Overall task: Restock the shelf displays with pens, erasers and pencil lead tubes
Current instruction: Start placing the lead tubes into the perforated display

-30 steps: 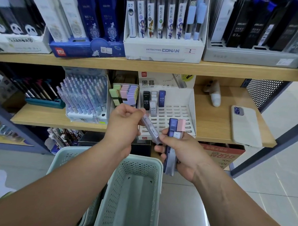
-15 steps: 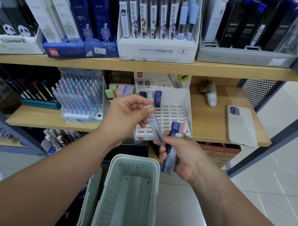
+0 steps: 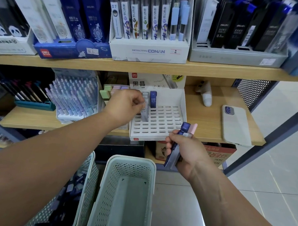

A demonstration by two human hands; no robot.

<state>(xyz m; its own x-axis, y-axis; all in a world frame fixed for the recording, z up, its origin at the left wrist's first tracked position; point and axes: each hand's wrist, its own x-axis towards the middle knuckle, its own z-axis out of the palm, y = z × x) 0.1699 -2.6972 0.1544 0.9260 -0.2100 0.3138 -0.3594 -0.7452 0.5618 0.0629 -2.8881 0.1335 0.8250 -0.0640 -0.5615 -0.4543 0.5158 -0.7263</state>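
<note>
Lead tube [image 3: 144, 113], lately beside the bundle [image 3: 185, 128] that the right hand [image 3: 188, 151] grips, now stands pinched by the left hand [image 3: 126, 105] at a back slot of the white rack [image 3: 158, 125], so it looks nearly restocked.

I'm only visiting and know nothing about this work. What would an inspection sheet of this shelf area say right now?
Surface: wooden shelf, carrying displays.
Job's things: white slotted rack, mostly unfilled, with one blue tube standing in it; pen display and erasers to its left.
Clutter: phone and small white object lying on the shelf.
Hands: left hand pinches a grey tube at the rack; right hand grips a bundle of tubes.
Cables: nothing seen.
Surroundings: pale green basket below the hands; second basket beside it, holding dark items; upper shelf, stocked with boxed refills.
</note>
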